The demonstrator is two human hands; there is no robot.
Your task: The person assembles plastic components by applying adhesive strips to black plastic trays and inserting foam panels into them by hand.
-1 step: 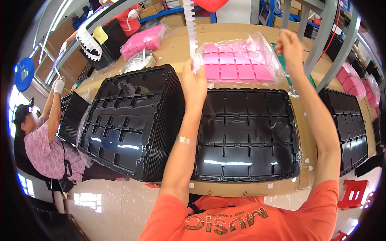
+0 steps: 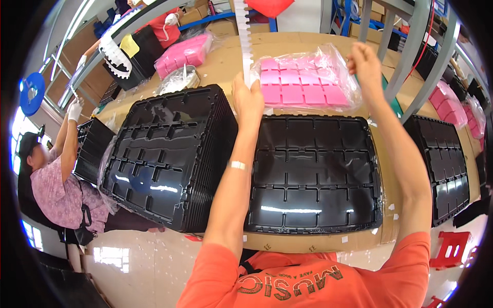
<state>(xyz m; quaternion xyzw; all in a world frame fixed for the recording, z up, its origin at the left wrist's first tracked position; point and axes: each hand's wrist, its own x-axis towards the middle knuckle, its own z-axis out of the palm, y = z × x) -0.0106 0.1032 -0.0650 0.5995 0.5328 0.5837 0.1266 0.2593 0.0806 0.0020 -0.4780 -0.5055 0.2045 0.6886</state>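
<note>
The left hand (image 2: 248,97) grips the lower end of the white toothed strip (image 2: 245,49), which runs up from it out of view. The right hand (image 2: 365,64) is raised with its fingers curled; whether anything small is in it I cannot tell. The black tray (image 2: 316,169) lies below and between the hands, apart from both.

The strip looks thin, so a hard or sideways pull by the left hand could tear or crease it. If the left forearm swung outward, it could knock the tall stack (image 2: 154,138) just left of it. Reaching across beyond the tray, either hand could snag the loose bag (image 2: 346,92) around the pink trays (image 2: 300,82) between them.

Right of the right hand, a metal frame (image 2: 444,49) limits that arm's swing, with more black trays (image 2: 441,164) past the forearm. Beyond the left hand, to its left, are a bowl (image 2: 192,78) and a pink bundle (image 2: 182,54) on the table (image 2: 223,64). A co-worker (image 2: 59,192) is well apart, past the stack.
</note>
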